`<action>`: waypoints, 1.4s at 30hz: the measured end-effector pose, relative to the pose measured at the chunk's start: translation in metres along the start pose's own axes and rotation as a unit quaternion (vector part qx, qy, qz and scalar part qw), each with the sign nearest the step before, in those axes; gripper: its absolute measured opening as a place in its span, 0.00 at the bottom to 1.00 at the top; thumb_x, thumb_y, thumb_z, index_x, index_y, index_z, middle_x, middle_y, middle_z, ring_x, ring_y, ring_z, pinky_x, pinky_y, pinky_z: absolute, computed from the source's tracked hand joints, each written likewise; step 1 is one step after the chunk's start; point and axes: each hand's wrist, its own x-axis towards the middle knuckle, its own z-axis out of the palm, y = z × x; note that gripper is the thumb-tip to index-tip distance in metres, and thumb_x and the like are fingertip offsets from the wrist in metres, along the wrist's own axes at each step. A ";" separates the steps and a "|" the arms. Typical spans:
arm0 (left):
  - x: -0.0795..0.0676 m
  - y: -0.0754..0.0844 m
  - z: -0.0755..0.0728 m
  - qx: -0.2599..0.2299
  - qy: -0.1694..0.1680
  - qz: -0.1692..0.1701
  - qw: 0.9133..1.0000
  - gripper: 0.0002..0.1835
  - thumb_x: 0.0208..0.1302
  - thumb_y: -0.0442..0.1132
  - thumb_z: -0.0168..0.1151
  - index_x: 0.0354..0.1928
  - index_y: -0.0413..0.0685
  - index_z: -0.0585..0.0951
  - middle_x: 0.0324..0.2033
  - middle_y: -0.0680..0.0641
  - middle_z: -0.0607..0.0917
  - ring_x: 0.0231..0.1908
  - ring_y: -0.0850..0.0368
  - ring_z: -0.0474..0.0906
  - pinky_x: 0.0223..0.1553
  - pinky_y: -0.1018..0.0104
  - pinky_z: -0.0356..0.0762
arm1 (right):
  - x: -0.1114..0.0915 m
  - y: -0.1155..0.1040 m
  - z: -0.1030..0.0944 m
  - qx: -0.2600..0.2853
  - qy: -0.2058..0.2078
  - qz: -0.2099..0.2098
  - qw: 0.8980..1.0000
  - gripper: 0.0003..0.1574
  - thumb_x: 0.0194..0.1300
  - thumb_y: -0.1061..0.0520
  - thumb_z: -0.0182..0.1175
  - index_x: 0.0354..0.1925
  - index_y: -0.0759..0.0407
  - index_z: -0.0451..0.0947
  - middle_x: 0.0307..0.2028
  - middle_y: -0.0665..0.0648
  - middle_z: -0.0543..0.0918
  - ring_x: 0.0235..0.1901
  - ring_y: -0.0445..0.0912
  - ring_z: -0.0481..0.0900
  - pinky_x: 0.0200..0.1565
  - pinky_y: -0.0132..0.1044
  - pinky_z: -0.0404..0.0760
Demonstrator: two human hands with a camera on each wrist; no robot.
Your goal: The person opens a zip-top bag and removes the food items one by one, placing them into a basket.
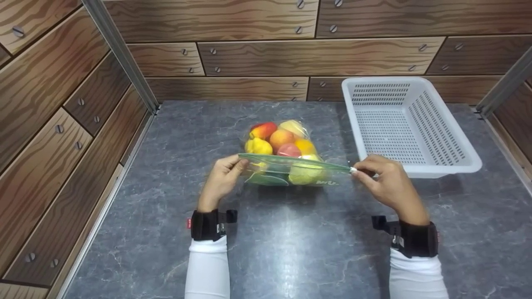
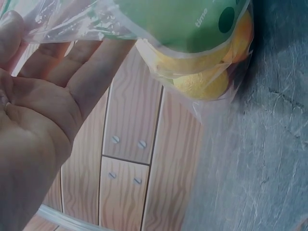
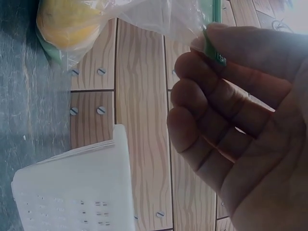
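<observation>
A clear zip bag (image 1: pixel 270 168) with a green top strip stands on the table, filled with several fruits in red, orange, yellow and pale green. My left hand (image 1: pixel 222 178) pinches the left end of the strip between thumb and fingers. At the other end, my right hand (image 1: pixel 384 178) pinches the strip's corner, where a small white slider shows. The strip is stretched straight between both hands. In the left wrist view, a green printed patch (image 2: pixel 178 24) covers part of the bag, with a yellow fruit (image 2: pixel 202 84) below it. The right wrist view shows the green strip end (image 3: pixel 215 50) between thumb and forefinger.
A white perforated plastic basket (image 1: pixel 453 133) stands at the back right, close beside my right hand, with nothing in it. The grey marbled table (image 1: pixel 199 124) meets wood-patterned walls (image 1: pixel 249 60) at the back and sides. Metal edging (image 1: pixel 124 54) runs up the left corner.
</observation>
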 end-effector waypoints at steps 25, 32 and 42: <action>0.008 -0.013 0.021 0.126 0.031 0.099 0.987 0.07 0.58 0.23 0.65 0.33 0.38 0.89 0.33 0.44 0.87 0.38 0.51 0.83 0.46 0.63 0.82 | 0.005 -0.003 0.003 0.095 0.070 -0.007 0.993 0.11 0.58 0.77 0.68 0.37 0.67 0.85 0.35 0.59 0.87 0.38 0.32 0.80 0.44 0.21 0.79; 0.012 -0.014 0.031 0.095 0.089 0.114 0.985 0.08 0.53 0.23 0.67 0.32 0.41 0.88 0.34 0.44 0.86 0.38 0.49 0.82 0.45 0.66 0.80 | 0.002 -0.006 -0.002 0.090 0.033 0.010 0.995 0.11 0.58 0.75 0.69 0.37 0.65 0.85 0.34 0.57 0.87 0.33 0.34 0.79 0.37 0.21 0.79; 0.010 -0.011 0.032 0.101 0.043 0.092 0.990 0.08 0.53 0.22 0.65 0.32 0.39 0.86 0.34 0.45 0.84 0.39 0.52 0.80 0.46 0.67 0.78 | 0.005 -0.028 0.013 0.015 -0.073 -0.010 0.997 0.17 0.55 0.57 0.78 0.43 0.60 0.87 0.43 0.56 0.87 0.44 0.51 0.83 0.48 0.50 0.85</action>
